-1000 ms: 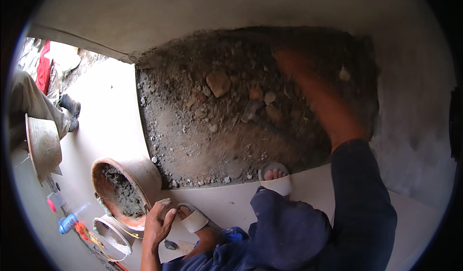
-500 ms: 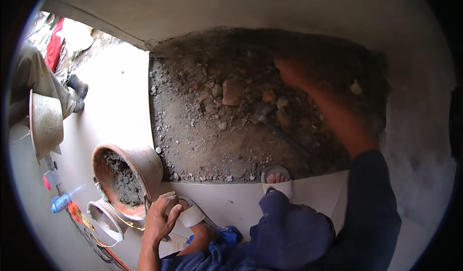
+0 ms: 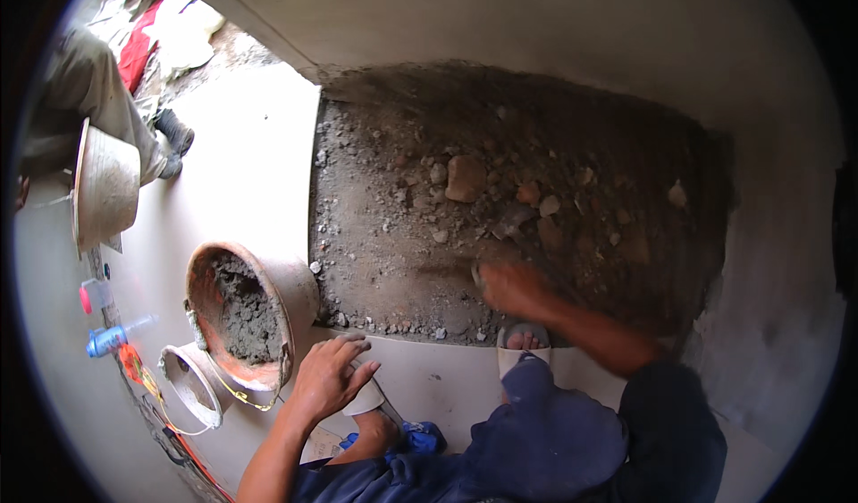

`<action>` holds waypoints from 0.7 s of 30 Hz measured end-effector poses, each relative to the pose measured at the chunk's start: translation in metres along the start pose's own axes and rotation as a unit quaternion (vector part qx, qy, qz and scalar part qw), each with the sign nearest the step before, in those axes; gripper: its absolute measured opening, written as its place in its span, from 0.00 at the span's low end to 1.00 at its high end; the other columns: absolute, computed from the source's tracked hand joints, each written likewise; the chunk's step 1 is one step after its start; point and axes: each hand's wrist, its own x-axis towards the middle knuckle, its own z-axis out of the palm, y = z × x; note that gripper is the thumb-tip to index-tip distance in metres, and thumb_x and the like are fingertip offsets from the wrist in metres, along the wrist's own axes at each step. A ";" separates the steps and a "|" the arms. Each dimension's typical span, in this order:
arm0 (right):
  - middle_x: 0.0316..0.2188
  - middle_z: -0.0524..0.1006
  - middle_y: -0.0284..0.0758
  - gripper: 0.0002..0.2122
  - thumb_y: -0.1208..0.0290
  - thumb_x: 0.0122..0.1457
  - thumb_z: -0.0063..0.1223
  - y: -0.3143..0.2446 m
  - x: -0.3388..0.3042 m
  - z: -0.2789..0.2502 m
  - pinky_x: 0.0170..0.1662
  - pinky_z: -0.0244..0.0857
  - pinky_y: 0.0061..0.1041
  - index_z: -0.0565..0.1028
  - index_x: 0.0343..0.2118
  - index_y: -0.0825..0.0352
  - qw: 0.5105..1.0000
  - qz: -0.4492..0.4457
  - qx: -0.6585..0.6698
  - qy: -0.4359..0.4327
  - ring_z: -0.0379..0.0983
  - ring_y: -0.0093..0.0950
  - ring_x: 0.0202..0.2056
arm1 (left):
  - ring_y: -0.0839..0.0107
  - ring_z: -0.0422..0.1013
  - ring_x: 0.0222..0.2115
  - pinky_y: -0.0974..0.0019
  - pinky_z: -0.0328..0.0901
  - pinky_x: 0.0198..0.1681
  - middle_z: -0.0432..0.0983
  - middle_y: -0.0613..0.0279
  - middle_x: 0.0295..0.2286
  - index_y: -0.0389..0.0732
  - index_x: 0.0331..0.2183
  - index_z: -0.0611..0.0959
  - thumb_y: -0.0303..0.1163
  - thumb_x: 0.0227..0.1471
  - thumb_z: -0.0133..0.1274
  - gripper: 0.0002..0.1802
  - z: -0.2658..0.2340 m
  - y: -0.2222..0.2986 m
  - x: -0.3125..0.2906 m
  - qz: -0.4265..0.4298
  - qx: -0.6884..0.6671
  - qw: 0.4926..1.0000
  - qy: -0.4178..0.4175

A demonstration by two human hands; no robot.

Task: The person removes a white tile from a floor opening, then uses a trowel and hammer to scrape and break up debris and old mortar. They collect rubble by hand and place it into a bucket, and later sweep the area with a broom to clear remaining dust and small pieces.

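My right hand (image 3: 514, 290) is low over a patch of bare dirt and rubble (image 3: 384, 270), near its front edge. Its fingers look curled round something with a small pale end, but motion blur hides what it is. Just beyond that hand lies a hammer-like tool (image 3: 512, 220), its grey head on the dirt and its dark handle partly covered by my forearm. My left hand (image 3: 331, 373) hangs loosely above my left sandal, thumb apart from the fingers, holding nothing. Close on its left stands a tilted bucket (image 3: 299, 302) of wet grey mortar (image 3: 246, 311).
A smaller bucket (image 3: 192, 387) and a blue bottle (image 3: 107, 340) stand at the lower left. Another person's leg (image 3: 107, 83) and a pale basin (image 3: 107, 185) are at far left. Stones (image 3: 466, 178) dot the dirt. Pale tiles (image 3: 232, 163) border it; walls (image 3: 536, 20) enclose the far and right sides.
My right hand has swept from the far part of the dirt toward me. My left hand has risen slightly in view and stays empty. The whole view has shifted a little.
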 end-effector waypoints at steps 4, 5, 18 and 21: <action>0.38 0.74 0.45 0.15 0.61 0.52 0.57 -0.004 -0.026 0.043 0.45 0.65 0.45 0.74 0.37 0.66 0.997 -0.023 0.059 0.033 0.72 0.44 0.43 | 0.55 0.72 0.42 0.58 0.64 0.45 0.76 0.54 0.42 0.39 0.40 0.80 0.41 0.51 0.57 0.18 0.010 -0.003 0.004 0.008 0.004 1.000 -0.028; 0.40 0.72 0.44 0.21 0.55 0.49 0.61 0.006 -0.032 0.043 0.48 0.63 0.42 0.74 0.40 0.66 0.990 -0.036 0.104 0.089 0.68 0.42 0.46 | 0.56 0.72 0.42 0.58 0.64 0.45 0.76 0.55 0.42 0.39 0.40 0.80 0.41 0.51 0.57 0.18 0.010 -0.006 0.003 0.012 0.022 0.999 -0.042; 0.37 0.76 0.50 0.21 0.55 0.56 0.55 0.088 -0.096 0.029 0.45 0.66 0.42 0.73 0.40 0.71 0.931 0.301 0.011 0.208 0.73 0.47 0.41 | 0.60 0.72 0.42 0.60 0.62 0.47 0.75 0.56 0.43 0.40 0.39 0.80 0.45 0.53 0.53 0.19 0.045 -0.001 0.044 0.099 0.070 0.992 0.026; 0.39 0.76 0.51 0.23 0.51 0.59 0.51 0.062 -0.092 -0.019 0.43 0.66 0.42 0.71 0.43 0.71 0.943 0.179 0.069 0.272 0.74 0.47 0.40 | 0.60 0.72 0.43 0.60 0.62 0.48 0.75 0.56 0.43 0.41 0.39 0.80 0.46 0.53 0.53 0.20 0.042 -0.019 0.007 0.064 0.088 0.993 -0.039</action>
